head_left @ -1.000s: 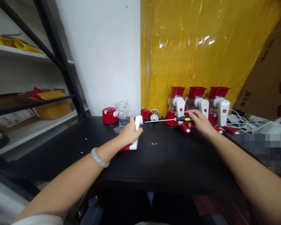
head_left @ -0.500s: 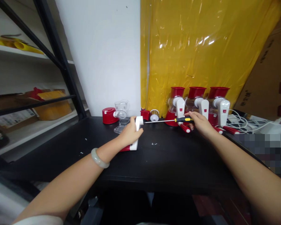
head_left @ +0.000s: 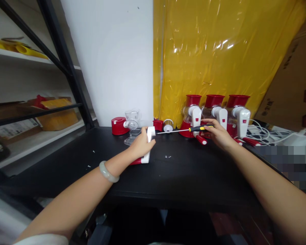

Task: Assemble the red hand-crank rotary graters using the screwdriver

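Observation:
My left hand (head_left: pixel 140 145) is wrapped round a white and red crank-handle part (head_left: pixel 148 146) that stands on the black table (head_left: pixel 178 177). My right hand (head_left: pixel 218 134) grips the yellow and black handle of a screwdriver (head_left: pixel 183 130). The shaft lies level and its tip meets the top of the white part. A pale bangle (head_left: pixel 107 172) sits on my left wrist.
Three red and white grinders (head_left: pixel 215 114) stand in a row behind my right hand, before a yellow plastic sheet. A red cap (head_left: pixel 118 125), a clear plastic funnel piece (head_left: pixel 132 124) and small red and metal parts (head_left: pixel 163 125) lie at the back. Small screws (head_left: pixel 167 157) lie mid-table. White cables (head_left: pixel 266 136) are at right, shelving at left.
The screwdriver handle and my right hand have shifted very slightly, as if turning. My left hand and the white part stay where they were.

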A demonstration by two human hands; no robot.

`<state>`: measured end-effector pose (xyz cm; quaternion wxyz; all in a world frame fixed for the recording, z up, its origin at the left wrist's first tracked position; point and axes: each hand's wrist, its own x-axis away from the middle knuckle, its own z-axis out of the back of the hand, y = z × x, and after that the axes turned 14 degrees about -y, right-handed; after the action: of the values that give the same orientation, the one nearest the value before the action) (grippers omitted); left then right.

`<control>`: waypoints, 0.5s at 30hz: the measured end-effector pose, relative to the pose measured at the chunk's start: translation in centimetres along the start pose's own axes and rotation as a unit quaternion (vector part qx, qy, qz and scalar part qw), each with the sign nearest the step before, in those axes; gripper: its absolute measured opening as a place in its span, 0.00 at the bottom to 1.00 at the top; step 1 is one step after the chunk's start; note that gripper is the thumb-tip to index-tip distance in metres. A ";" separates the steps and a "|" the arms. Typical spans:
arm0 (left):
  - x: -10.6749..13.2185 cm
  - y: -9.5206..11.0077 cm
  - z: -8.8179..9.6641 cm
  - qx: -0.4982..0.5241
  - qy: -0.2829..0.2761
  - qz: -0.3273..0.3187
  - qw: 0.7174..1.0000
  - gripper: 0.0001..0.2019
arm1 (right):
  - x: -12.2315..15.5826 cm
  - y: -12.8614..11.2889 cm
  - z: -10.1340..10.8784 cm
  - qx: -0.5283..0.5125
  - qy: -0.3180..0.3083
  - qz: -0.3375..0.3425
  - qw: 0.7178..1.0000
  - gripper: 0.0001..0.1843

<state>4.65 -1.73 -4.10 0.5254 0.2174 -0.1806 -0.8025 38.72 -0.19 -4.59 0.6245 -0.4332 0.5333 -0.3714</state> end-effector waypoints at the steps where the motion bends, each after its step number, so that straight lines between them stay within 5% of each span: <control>1: 0.0 0.0 0.0 0.001 -0.001 0.000 1.000 0.33 | 0.0 0.0 0.0 0.000 -0.002 -0.001 1.000 0.20; 15: -0.1 0.1 0.0 0.012 0.005 -0.008 1.000 0.30 | 0.0 0.0 0.1 0.108 0.005 0.002 0.994 0.24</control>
<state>4.74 -1.72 -4.05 0.5170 0.2289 -0.1854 -0.8037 38.85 -0.21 -4.55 0.6658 -0.3601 0.4940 -0.4278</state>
